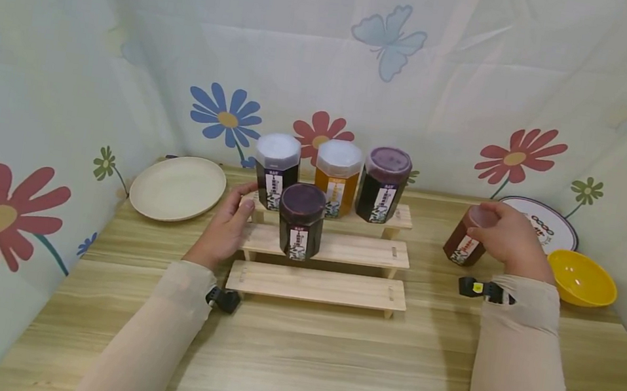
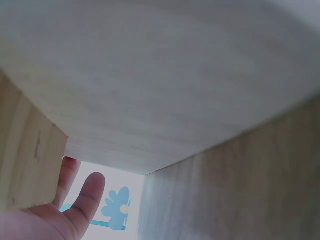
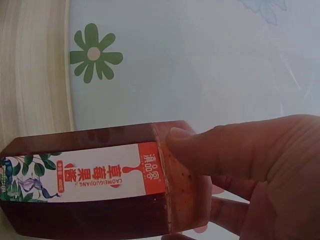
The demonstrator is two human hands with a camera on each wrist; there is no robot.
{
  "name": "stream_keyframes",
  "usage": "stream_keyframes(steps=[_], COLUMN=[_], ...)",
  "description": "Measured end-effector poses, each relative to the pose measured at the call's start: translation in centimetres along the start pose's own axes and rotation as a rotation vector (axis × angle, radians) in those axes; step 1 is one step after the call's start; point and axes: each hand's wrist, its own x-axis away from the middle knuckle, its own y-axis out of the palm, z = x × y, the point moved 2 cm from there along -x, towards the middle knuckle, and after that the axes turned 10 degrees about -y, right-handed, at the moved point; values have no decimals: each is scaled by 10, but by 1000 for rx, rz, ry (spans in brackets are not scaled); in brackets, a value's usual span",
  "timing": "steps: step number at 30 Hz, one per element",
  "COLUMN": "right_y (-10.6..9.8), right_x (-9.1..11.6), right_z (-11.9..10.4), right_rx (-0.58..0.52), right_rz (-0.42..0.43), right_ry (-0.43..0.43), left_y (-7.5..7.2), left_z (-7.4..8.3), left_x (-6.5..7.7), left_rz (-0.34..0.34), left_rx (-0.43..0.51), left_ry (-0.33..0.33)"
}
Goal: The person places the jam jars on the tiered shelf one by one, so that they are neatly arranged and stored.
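My right hand [image 1: 512, 241] pinches the lid end of a red strawberry jam jar [image 1: 461, 249]. This jar leans a little over the table right of the rack; its red-and-white label [image 3: 80, 174] faces the right wrist view. At the left end of the three-step wooden rack [image 1: 331, 287], my left hand [image 1: 228, 227] rests with loosely extended fingers. On the top step stand a dark jar [image 1: 274, 180], an amber jar [image 1: 344, 189] and a purple-lidded dark jar [image 1: 379, 194]. Another dark jar [image 1: 301, 220] is on the middle step.
A cream plate [image 1: 178, 187] lies at the back left. Behind my right hand is a white plate with a printed rim [image 1: 563, 238], and a yellow bowl [image 1: 582, 280] sits beside it. Flower-patterned curtain [image 1: 451, 95] encloses the table's back and sides.
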Motion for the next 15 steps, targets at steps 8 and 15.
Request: stream_keyframes(steps=[8,15], right_y=[1,0], right_x=[-1,1], right_z=[2,2], right_rx=[-36,-53], right_rz=[4,27], right_ry=[11,24], left_y=[0,0], left_z=[1,2], left_x=[1,2], left_rz=[1,1], left_rx=[0,0], left_ry=[1,-4])
